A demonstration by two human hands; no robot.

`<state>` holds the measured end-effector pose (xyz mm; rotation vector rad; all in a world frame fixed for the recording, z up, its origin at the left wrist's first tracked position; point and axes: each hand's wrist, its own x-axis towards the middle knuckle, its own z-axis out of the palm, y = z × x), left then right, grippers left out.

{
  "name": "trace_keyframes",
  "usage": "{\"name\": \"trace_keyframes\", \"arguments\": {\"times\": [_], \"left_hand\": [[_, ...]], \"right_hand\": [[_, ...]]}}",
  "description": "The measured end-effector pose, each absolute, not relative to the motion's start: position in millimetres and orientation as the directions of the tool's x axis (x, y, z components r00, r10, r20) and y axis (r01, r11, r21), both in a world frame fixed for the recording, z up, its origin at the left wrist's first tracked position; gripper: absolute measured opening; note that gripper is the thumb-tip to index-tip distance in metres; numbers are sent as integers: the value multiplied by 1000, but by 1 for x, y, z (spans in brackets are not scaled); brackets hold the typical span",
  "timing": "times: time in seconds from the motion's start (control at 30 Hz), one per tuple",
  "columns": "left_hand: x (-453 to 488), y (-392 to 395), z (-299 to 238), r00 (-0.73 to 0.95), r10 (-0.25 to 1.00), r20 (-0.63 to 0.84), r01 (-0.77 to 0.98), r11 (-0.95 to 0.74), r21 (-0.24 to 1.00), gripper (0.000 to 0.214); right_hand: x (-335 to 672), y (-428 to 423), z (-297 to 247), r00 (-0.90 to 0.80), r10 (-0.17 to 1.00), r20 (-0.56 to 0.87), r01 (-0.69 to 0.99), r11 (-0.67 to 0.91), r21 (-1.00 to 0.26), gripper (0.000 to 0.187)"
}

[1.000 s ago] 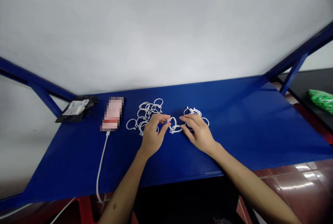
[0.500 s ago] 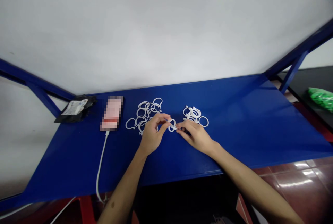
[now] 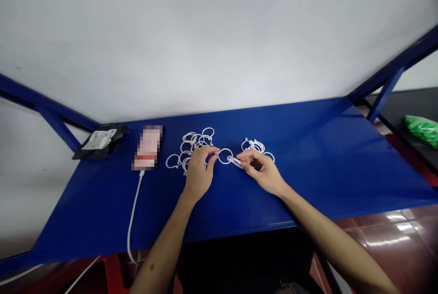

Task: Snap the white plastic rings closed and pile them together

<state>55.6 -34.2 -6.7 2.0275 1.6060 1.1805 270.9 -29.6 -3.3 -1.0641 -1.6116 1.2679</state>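
A single white plastic ring (image 3: 225,156) with a small tab hangs just above the blue table (image 3: 308,166) between my two hands. My left hand (image 3: 198,173) pinches its left edge, and my right hand (image 3: 262,171) pinches the tab on its right side. To the left, behind my left hand, lies a pile of several white rings (image 3: 191,146). A smaller bunch of white rings (image 3: 255,147) lies behind my right hand.
A phone (image 3: 148,147) with a white cable (image 3: 132,216) lies left of the rings. A black packet (image 3: 99,140) sits at the table's far left corner. Blue frame bars slope at both ends. Something green (image 3: 422,129) lies on a dark surface at right.
My hands have drawn slightly apart, and the ring between them now shows as one round open loop. The right hand's fingers have closed from flat on the table into a pinch.
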Motion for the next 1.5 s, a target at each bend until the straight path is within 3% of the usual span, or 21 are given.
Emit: {"name": "trace_keyframes", "arguments": {"times": [0.17, 0.4, 0.67, 0.83, 0.93, 1.03, 1.1, 1.2, 1.27, 1.5], "left_hand": [[56, -35, -7, 41, 904, 427, 696, -332, 636, 10], [53, -33, -6, 0, 896, 443, 736, -300, 607, 11], [57, -35, -14, 119, 896, 428, 894, -284, 346, 13], [65, -39, -7, 271, 851, 451, 705, -494, 509, 38], [69, -41, -2, 301, 818, 490, 573, -566, 592, 25], [71, -42, 1, 235, 841, 487, 505, -534, 678, 6], [71, -43, 3, 203, 874, 441, 463, -483, 743, 4], [71, -43, 2, 179, 905, 385, 406, -425, 809, 5], [72, -43, -1, 162, 919, 359, 370, -394, 841, 6], [79, -44, -7, 111, 921, 374, 359, -388, 849, 8]], "right_hand": [[274, -25, 1, -320, 947, 6, 57, 26, -998, 22], [277, -22, -6, -308, 951, -15, 38, -3, -999, 24], [278, -21, -15, -266, 963, -44, -152, -87, -985, 21], [276, -21, -13, -338, 936, -101, -283, -204, -937, 18], [274, -21, -10, -390, 912, -125, -331, -265, -906, 18], [273, -24, -8, -386, 919, -78, -215, -172, -961, 19], [272, -27, -7, -337, 942, 6, -46, -10, -999, 19], [269, -33, -10, -296, 932, 210, 199, 275, -941, 16], [268, -37, -13, -303, 905, 299, 280, 384, -880, 14], [273, -35, -14, -385, 875, 292, 260, 407, -876, 14]]}}
